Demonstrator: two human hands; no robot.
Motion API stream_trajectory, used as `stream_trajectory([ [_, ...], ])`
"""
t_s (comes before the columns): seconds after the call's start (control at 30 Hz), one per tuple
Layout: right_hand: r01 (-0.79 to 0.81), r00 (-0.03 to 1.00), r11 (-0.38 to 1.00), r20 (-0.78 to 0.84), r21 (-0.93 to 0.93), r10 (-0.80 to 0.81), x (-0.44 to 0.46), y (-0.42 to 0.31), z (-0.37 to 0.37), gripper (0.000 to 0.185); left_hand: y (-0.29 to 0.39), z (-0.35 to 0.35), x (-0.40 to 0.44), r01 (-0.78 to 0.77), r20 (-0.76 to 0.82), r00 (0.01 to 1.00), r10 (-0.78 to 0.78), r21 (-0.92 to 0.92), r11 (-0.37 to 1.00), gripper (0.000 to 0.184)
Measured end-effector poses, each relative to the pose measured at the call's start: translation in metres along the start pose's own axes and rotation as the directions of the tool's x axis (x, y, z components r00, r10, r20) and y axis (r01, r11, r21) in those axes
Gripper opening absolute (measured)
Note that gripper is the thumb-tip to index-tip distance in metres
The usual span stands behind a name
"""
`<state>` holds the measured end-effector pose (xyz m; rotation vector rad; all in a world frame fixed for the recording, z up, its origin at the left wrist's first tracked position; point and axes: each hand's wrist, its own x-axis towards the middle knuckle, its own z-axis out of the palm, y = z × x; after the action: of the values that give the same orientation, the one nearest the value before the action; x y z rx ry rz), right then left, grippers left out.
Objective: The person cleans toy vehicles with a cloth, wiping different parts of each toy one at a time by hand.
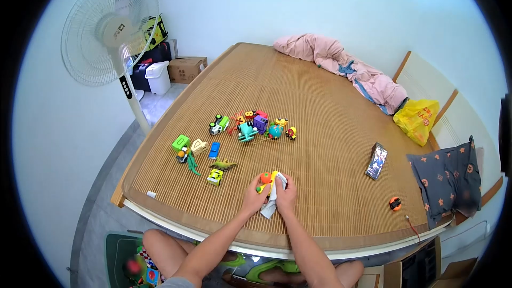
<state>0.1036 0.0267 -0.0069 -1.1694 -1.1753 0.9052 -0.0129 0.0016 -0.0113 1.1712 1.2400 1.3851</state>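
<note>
Over the near part of the bed mat, my left hand (255, 196) is closed around a small toy (265, 178) with an orange round part and yellow and green parts; its exact kind is unclear. My right hand (287, 194) pinches a white cloth or wipe (270, 209), which lies against the toy's right side and hangs below it. Just left of my hands are a yellow-green toy vehicle (215, 176) and a toy dinosaur (224, 165). Further off lie a blue toy car (214, 150), a teal toy plane (247, 132) and a purple toy (260, 124).
The bamboo mat (320, 144) covers the bed. A phone (377, 161), an orange round item (394, 204), a dark pillow (448, 178) and a yellow bag (417, 120) lie on the right. A fan (114, 32) stands at left; a green bin (114, 256) with toys sits below.
</note>
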Motion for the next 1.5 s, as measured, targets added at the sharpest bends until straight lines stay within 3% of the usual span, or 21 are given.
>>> stream_trajectory([
  [0.07, 0.024, 1.0, 1.0, 0.001, -0.006, -0.024, -0.002, -0.001, -0.001, 0.024, 0.0, -0.001, -0.001, -0.053, 0.005, 0.999, 0.053, -0.048, 0.997, 0.047],
  [0.13, 0.03, 0.999, 0.999, 0.033, 0.038, -0.031, -0.002, 0.004, 0.001, 0.025, 0.005, -0.002, -0.002, 0.002, 0.005, 1.0, -0.002, -0.053, 0.999, 0.049],
  [0.2, 0.035, 0.997, 0.997, 0.072, 0.074, -0.041, 0.0, 0.008, 0.001, 0.026, 0.01, 0.0, -0.003, -0.148, -0.038, 0.987, 0.154, 0.124, 0.981, 0.052],
  [0.23, 0.082, 0.994, 0.996, 0.065, 0.022, -0.083, 0.003, 0.014, 0.002, 0.025, 0.018, 0.0, -0.005, -0.041, -0.015, 0.999, 0.042, 0.061, 0.997, 0.053],
  [0.27, 0.078, 0.994, 0.997, 0.079, 0.023, -0.08, 0.005, 0.018, 0.002, 0.025, 0.016, 0.0, -0.002, -0.037, -0.029, 0.999, 0.039, 0.062, 0.997, 0.053],
  [0.33, 0.084, 0.996, 0.996, 0.001, -0.021, -0.084, 0.005, 0.015, 0.004, 0.025, 0.012, 0.0, -0.002, -0.171, -0.026, 0.984, 0.176, 0.126, 0.977, 0.054],
  [0.47, 0.097, 0.995, 0.992, 0.013, -0.079, -0.096, 0.004, 0.013, -0.002, 0.026, 0.017, 0.003, -0.005, -0.146, -0.021, 0.989, 0.15, 0.122, 0.982, 0.056],
  [0.67, 0.06, 0.998, 0.997, 0.022, -0.054, -0.059, 0.004, 0.011, -0.003, 0.026, 0.011, 0.002, -0.001, -0.124, 0.027, 0.992, 0.123, 0.063, 0.99, 0.061],
  [0.87, 0.111, 0.98, 0.994, 0.165, 0.006, -0.111, -0.001, 0.003, -0.006, 0.03, 0.008, 0.0, 0.004, -0.168, -0.013, 0.986, 0.167, -0.077, 0.983, 0.055],
  [0.93, 0.013, 0.98, 0.999, 0.2, 0.043, -0.021, 0.002, 0.004, -0.005, 0.033, -0.002, 0.002, 0.01, -0.204, -0.05, 0.979, 0.2, -0.107, 0.973, 0.053],
  [1.0, 0.029, 0.985, 0.998, 0.167, 0.06, -0.039, 0.001, -0.001, -0.004, 0.033, 0.001, 0.001, 0.009, -0.218, -0.036, 0.975, 0.217, -0.005, 0.976, 0.051],
  [1.07, 0.036, 0.991, 0.999, 0.126, -0.002, -0.035, 0.002, -0.001, -0.003, 0.031, 0.012, 0.001, 0.005, -0.111, -0.007, 0.994, 0.111, -0.012, 0.994, 0.051],
  [1.13, 0.044, 0.995, 0.997, 0.081, 0.07, -0.05, 0.004, 0.0, -0.003, 0.028, 0.015, 0.003, 0.004, -0.253, -0.021, 0.967, 0.253, 0.011, 0.967, 0.051],
  [1.17, 0.049, 0.997, 0.998, 0.065, 0.04, -0.052, 0.003, 0.0, -0.003, 0.026, 0.017, 0.001, 0.002, -0.182, 0.005, 0.983, 0.182, 0.008, 0.983, 0.051],
  [1.33, 0.019, 0.998, 0.996, 0.059, 0.088, -0.024, 0.002, 0.001, -0.003, 0.024, 0.017, 0.002, 0.001, -0.159, 0.018, 0.987, 0.159, -0.018, 0.987, 0.05],
  [1.5, 0.168, 0.985, 0.978, 0.01, 0.122, -0.17, 0.004, 0.004, 0.002, 0.032, 0.01, 0.002, 0.004, -0.188, 0.042, 0.981, 0.191, -0.067, 0.98, 0.052],
])
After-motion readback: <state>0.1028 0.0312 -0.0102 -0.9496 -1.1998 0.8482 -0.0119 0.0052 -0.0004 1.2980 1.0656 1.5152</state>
